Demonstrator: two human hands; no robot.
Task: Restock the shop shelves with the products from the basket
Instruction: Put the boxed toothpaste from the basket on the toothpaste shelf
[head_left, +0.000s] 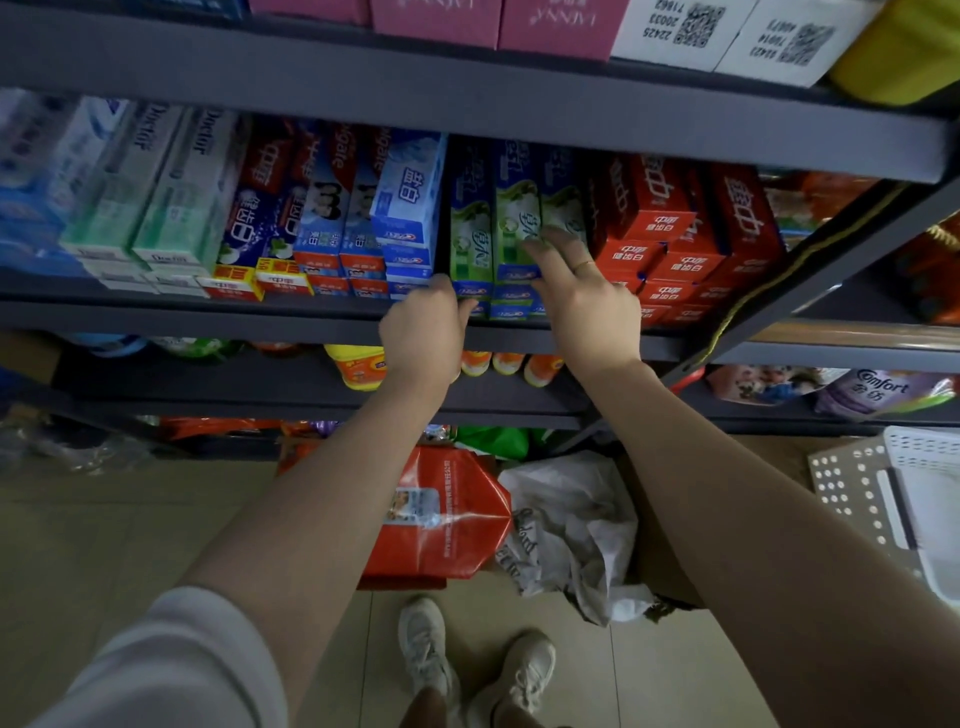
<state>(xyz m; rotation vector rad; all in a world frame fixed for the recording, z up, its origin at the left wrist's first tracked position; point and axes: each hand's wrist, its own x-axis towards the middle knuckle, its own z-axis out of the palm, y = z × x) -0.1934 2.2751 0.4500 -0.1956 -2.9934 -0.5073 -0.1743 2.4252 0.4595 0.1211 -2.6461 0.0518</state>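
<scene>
Green-and-blue toothpaste boxes (475, 228) stand in stacked rows on the dark middle shelf (208, 317). My left hand (423, 330) is at the shelf's front edge, fingers curled against the end of the lower boxes in the left green stack. My right hand (582, 291) lies with straight fingers on top of the neighbouring green-and-blue boxes (519, 223), pressing them. A white perforated basket (883, 493) sits on the floor at the far right, its contents hidden from here.
Red toothpaste boxes (675, 228) stand to the right, blue-and-white ones (405, 208) to the left. Pink and white boxes line the shelf above. Bottles and refill pouches fill the lower shelves. A red bag (447, 514) and a crumpled white bag (571, 525) lie on the tiled floor.
</scene>
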